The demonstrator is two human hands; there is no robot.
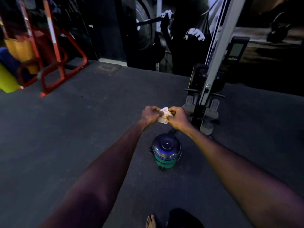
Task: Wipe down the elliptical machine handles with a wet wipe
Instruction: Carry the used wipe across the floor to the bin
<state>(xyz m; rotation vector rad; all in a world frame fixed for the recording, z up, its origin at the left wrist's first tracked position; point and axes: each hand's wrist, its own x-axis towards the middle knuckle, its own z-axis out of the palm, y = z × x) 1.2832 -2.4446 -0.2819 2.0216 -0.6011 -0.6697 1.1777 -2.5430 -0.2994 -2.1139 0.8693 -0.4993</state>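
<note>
Both hands meet at arm's length over the floor: the left hand and the right hand pinch a crumpled wet wipe between them. No elliptical handle is being touched, so the wiping itself appears yet to begin.

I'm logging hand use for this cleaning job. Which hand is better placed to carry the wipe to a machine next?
Probably the right hand: both it and the left hand pinch the wipe, but the upright machine stands on the right.
</note>
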